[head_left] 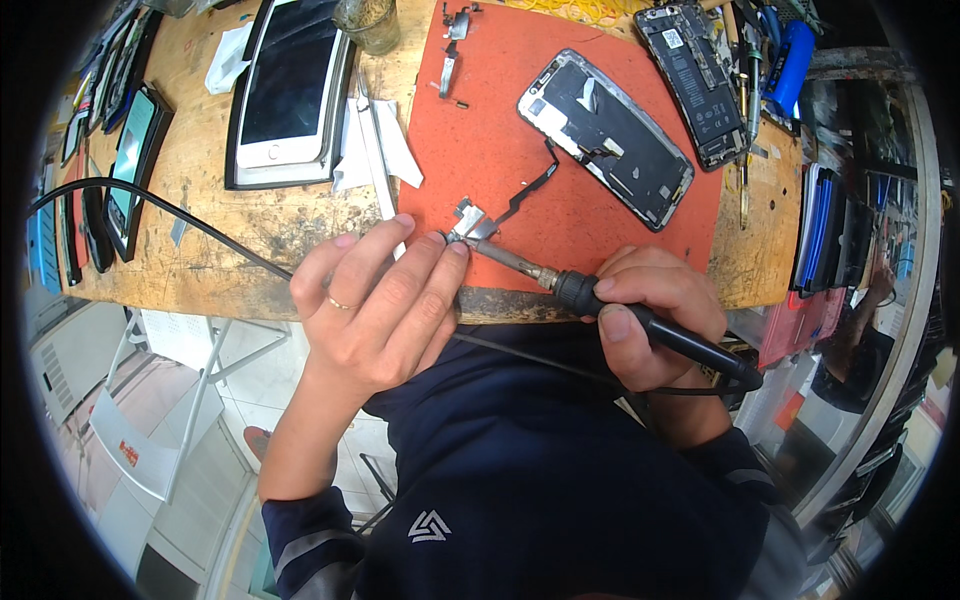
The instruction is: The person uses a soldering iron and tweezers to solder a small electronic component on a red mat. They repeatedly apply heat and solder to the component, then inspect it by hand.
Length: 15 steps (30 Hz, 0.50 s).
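Note:
My right hand (655,310) is wrapped round the black handle of a soldering iron (690,340). Its metal barrel points left, and the tip meets or nearly meets a small silver phone part with a dark flex cable (470,218). With fingertips bunched together, my left hand (375,305) pins that part near the front edge of the red mat (560,270). The exact contact under the fingertips is hidden. Silver tweezers (375,150) lie lengthwise, their near end running in among my left fingers. Beyond, on the mat, rests a detached phone screen (607,140), back side up.
An opened phone body (695,85) lies back right, beside a blue cylinder (790,65). Back left are a white phone (290,100), white paper (350,150) and a glass cup (370,22). Small flex parts (453,50) dot the mat. A black cable (200,212) crosses the left side.

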### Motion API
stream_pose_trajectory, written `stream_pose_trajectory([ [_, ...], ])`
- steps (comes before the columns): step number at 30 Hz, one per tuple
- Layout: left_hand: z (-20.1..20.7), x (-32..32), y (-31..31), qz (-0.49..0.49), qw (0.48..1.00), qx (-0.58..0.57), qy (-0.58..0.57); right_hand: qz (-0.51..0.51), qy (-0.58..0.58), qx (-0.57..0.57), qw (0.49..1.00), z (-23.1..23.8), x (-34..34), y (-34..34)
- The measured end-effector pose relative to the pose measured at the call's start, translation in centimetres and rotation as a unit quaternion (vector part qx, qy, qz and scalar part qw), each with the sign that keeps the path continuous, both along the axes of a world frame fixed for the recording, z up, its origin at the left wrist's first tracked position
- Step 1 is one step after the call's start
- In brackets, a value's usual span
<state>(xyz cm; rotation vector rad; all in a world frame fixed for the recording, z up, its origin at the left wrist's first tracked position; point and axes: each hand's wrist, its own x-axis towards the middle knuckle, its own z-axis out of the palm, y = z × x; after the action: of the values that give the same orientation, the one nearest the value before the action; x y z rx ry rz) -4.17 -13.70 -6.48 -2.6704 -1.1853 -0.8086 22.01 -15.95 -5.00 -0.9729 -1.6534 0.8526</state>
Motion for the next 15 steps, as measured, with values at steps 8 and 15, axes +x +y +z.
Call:
stream_pose_trajectory([
  [8,0.03,0.03,-0.03,0.001,1.000,-0.001,0.001,-0.003,-0.001,0.007,1.000,-0.03,-0.05,0.03],
  [15,0.01,0.03,-0.09,0.002,1.000,-0.001,0.002,-0.007,-0.010,0.009,1.000,0.10,-0.09,-0.06],
])
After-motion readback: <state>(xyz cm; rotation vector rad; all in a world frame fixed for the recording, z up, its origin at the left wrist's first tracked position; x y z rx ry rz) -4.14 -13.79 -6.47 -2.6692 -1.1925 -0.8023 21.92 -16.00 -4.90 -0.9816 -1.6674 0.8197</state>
